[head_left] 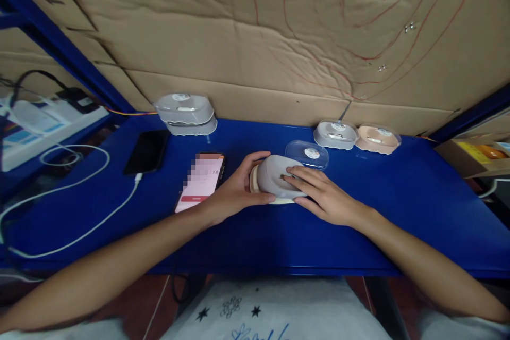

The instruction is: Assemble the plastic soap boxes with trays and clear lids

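Pale shirt [274, 308] cloth is at the bottom middle of the frame. Bare arms [131, 255] slant up from the lower corners, bent inward to meet. The left hand [243, 186] is wrapped around one end of a gray box [274, 178], mid-frame; the right hand [322, 194] grips the other, fingers on top. A cream piece [254, 179] sits under it. Holding both ends level and pressing softly should stop slips. Just behind lies a clear lid [306, 155].

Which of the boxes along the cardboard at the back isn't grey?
The peach box, at the row's right end; the box beside it and the stack at far left are grey.
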`<move>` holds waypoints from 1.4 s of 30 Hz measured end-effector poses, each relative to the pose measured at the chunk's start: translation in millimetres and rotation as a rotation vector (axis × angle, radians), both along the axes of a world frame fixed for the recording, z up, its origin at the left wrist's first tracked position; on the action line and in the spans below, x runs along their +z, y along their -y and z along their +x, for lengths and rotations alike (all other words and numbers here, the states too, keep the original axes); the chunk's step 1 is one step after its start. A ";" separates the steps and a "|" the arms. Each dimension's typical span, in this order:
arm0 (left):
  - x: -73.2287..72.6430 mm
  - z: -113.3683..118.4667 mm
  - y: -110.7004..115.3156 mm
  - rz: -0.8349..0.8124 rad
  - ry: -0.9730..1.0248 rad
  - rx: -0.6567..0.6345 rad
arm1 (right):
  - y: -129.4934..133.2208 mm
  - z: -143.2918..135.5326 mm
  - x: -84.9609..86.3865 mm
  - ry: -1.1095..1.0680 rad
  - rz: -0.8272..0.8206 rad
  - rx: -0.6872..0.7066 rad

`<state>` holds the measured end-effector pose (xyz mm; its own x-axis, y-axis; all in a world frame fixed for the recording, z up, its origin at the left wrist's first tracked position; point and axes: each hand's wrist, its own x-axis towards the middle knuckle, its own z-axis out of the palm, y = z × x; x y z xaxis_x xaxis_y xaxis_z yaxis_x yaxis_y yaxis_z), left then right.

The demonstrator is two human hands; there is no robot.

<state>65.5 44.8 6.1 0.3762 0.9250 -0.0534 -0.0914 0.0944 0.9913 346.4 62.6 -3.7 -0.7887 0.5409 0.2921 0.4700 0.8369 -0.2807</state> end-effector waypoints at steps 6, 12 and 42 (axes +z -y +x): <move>-5.8 -0.6 -2.1 -0.071 -0.084 -0.016 | -3.3 2.6 -0.1 0.008 0.015 -0.009; -2.2 -0.8 -1.8 -0.226 0.041 0.005 | -4.8 3.9 3.7 -0.002 -0.006 -0.009; -2.3 0.3 -9.5 -0.440 0.305 0.130 | -5.6 -5.0 -13.4 0.013 0.085 0.065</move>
<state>65.9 54.3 3.8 0.3193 0.8800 -0.3516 -0.4067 0.4623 0.7879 341.4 68.2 -17.2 -0.8253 0.4621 0.3246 0.4169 0.8863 -0.2018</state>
